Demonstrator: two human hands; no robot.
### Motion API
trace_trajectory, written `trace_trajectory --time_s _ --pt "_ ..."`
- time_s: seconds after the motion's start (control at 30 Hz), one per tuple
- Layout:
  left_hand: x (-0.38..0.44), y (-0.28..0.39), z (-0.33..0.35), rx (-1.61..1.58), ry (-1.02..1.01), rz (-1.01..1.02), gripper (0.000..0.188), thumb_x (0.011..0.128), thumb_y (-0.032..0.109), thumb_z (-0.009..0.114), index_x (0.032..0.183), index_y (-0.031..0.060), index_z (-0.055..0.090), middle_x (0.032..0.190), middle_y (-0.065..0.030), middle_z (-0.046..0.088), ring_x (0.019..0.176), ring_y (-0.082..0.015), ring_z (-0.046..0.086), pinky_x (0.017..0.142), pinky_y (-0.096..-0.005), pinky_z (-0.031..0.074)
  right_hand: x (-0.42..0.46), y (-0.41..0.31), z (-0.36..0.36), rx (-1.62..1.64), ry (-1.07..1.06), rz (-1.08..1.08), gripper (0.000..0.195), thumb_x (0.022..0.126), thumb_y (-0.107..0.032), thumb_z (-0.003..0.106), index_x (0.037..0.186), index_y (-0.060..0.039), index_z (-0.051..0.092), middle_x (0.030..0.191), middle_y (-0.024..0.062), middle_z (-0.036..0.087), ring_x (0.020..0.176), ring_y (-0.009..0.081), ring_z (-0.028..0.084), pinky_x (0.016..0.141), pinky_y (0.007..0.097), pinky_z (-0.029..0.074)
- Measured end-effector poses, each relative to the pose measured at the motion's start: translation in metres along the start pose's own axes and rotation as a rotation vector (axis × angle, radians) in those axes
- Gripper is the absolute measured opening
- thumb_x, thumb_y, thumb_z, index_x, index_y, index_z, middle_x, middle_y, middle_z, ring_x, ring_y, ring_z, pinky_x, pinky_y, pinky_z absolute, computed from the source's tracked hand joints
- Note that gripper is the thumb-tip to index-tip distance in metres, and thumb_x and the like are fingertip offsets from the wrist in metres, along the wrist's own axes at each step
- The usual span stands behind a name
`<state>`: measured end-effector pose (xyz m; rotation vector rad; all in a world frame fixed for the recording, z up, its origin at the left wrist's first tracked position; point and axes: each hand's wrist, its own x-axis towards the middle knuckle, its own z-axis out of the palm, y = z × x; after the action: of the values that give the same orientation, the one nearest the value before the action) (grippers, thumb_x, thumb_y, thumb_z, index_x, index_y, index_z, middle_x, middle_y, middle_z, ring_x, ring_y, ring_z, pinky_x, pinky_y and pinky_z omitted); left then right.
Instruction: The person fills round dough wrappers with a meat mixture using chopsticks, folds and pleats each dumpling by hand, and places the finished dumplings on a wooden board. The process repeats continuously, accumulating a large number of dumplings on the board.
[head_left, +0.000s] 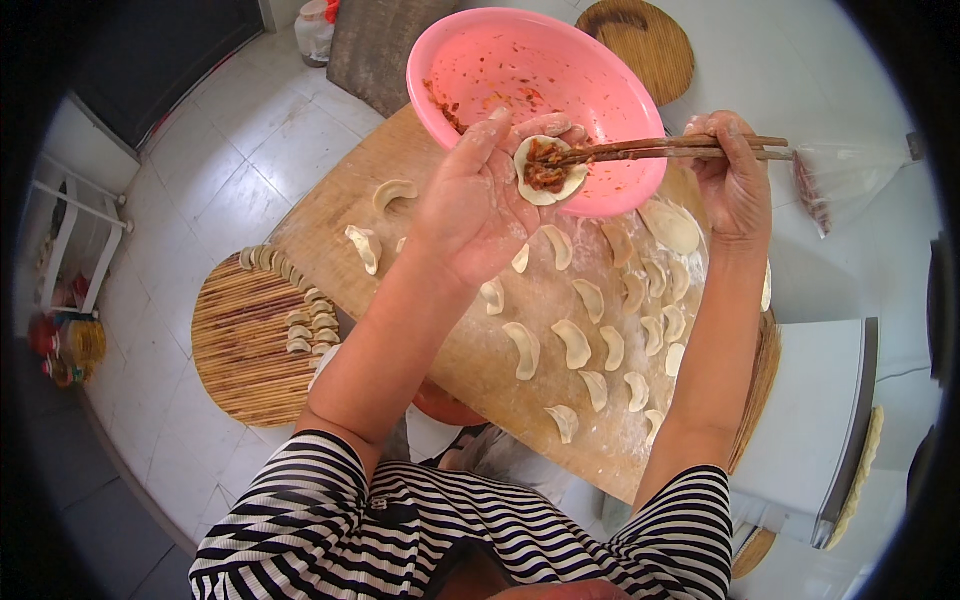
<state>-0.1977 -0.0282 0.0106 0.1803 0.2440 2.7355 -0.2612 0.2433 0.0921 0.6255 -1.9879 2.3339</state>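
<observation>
On the upturned palm and fingers of my left hand lies a round dough wrapper with reddish-brown filling heaped on it. My right hand grips a pair of wooden chopsticks, whose tips touch the filling. Both hands are dusted with flour. Behind my left hand, a pink plastic basin stands tilted, with bits of filling stuck to its inner wall. Several folded dumplings are spread over the floured wooden board below my hands. A stack of flat wrappers rests near the board's right edge.
A round slatted tray with rows of dumplings stands at the left, lower than the board. Another round slatted mat is behind the basin. A white appliance stands at the right. A clear plastic bag hangs beyond my right hand.
</observation>
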Motion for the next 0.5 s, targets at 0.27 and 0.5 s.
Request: trace_trajectory --time_s 0.27,0.5 --pt "0.0 0.001 0.0 0.012 0.021 0.007 0.055 0.11 0.036 0.04 0.136 -0.0105 0.054 0.141 -0.0255 0.058 0.136 -0.0325 0.053 0.117 -0.0457 0.041 -0.002 0.0 0.012 -0.083 0.008 0.003 0.023 0.1 -0.023 0.067 0.094 -0.0004 0.068 0.09 0.0136 0.072 0.076 0.0199 0.068 0.07 0.0324 0.055" --pt "0.0 0.003 0.006 0.052 0.132 0.107 0.049 0.111 0.035 0.035 0.127 -0.0045 0.061 0.128 -0.0183 0.066 0.121 -0.0295 0.062 0.109 -0.0467 0.046 -0.003 0.01 0.001 -0.296 0.238 -0.11 0.023 0.1 -0.022 0.064 0.094 -0.0007 0.07 0.087 0.0077 0.07 0.08 0.0165 0.066 0.076 0.0307 0.054"
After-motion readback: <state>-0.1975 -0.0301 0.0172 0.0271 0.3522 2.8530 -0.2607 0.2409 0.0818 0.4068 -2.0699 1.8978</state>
